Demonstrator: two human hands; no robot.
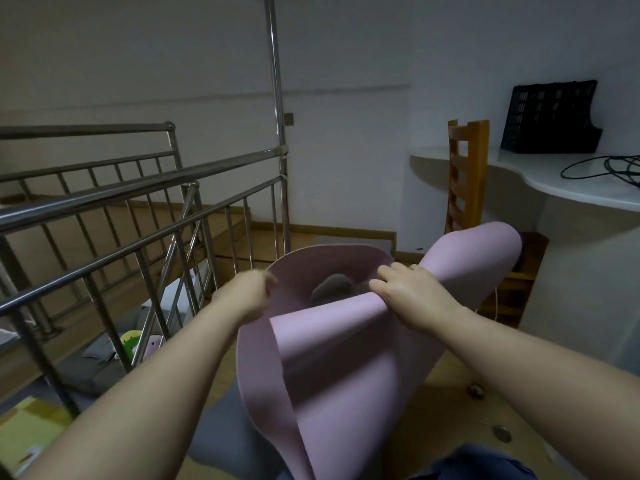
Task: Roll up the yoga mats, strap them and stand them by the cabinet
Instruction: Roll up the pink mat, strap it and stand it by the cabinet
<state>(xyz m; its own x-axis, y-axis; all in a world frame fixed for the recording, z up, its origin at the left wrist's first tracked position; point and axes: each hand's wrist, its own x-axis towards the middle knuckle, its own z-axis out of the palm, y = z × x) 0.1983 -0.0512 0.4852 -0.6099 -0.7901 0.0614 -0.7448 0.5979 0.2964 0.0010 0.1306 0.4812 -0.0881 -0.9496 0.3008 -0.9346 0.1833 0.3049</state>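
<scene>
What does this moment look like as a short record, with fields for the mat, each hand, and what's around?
mat: pink, loosely rolled, coil open at the top, no strap seen
left hand: blurred, grips the mat's outer edge
right hand: grips the inner roll's edge
left side: steel railing
right side: wooden chair; white counter bearing a black crate and cables

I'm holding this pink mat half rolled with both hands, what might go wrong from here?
The pink mat is coiled loose and wide at the near end, gripped only at its edges by the left hand and right hand, so it may spring open or roll crooked. Its far end pokes toward the wooden chair and could knock it.
</scene>
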